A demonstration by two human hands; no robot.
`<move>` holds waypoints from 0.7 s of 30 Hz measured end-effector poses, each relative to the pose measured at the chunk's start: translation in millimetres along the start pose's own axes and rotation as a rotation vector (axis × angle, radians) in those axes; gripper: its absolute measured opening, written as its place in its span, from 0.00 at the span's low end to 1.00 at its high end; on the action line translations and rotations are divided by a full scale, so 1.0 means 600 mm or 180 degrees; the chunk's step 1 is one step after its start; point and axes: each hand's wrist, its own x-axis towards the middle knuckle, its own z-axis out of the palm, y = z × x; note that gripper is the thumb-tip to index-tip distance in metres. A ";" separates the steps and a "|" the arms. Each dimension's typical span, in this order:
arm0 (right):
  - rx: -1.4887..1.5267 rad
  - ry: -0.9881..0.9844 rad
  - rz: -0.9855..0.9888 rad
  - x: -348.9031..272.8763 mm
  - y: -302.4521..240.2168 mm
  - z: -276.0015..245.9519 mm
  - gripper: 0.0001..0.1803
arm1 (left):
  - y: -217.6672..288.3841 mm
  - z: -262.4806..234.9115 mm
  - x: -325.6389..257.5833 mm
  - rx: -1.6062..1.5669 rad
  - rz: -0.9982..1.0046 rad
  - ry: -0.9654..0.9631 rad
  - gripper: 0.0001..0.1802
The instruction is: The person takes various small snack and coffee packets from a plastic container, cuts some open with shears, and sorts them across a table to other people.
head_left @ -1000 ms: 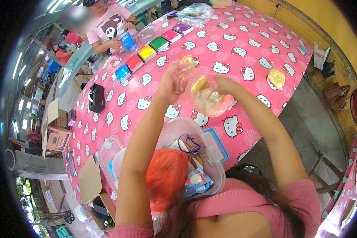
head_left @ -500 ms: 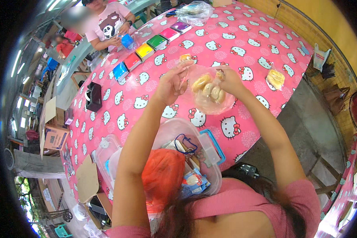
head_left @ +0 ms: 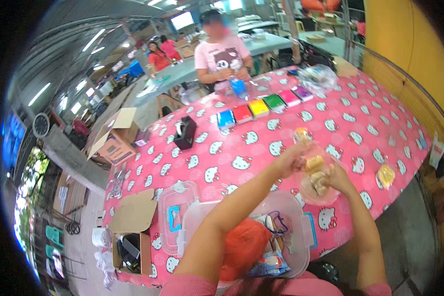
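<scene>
holds a clear bag of yellowish pieces between fingers closed in right hand and loosely curled, seemingly pinching film, in left hand; has a yellow packet just beyond left fingertips.

Left hand: at your bag's upper left edge, its grip too blurred to judge
Right hand: gripping the bag's right side for you
Bag: clear, pale yellow pieces inside
Tub: partly hidden by your left arm, a red bundle inside
Packs: six, in a coloured row
Co-worker: across the table from you, blue pack in hand
</scene>
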 end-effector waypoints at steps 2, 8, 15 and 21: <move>0.0002 0.0090 0.0380 0.001 0.025 -0.006 0.29 | 0.002 0.016 0.004 -0.0378 0.0148 -0.0027 0.20; 0.1369 0.0674 0.1056 0.031 -0.019 0.014 0.13 | 0.017 0.007 -0.018 -0.0546 0.0401 0.0198 0.24; 0.2370 0.0605 0.0992 0.041 -0.075 0.003 0.15 | 0.020 0.007 -0.011 -0.0863 0.0458 0.0306 0.19; 0.3120 0.0687 0.1088 0.056 -0.109 -0.006 0.15 | 0.014 -0.007 -0.012 -0.0367 0.0473 0.0423 0.21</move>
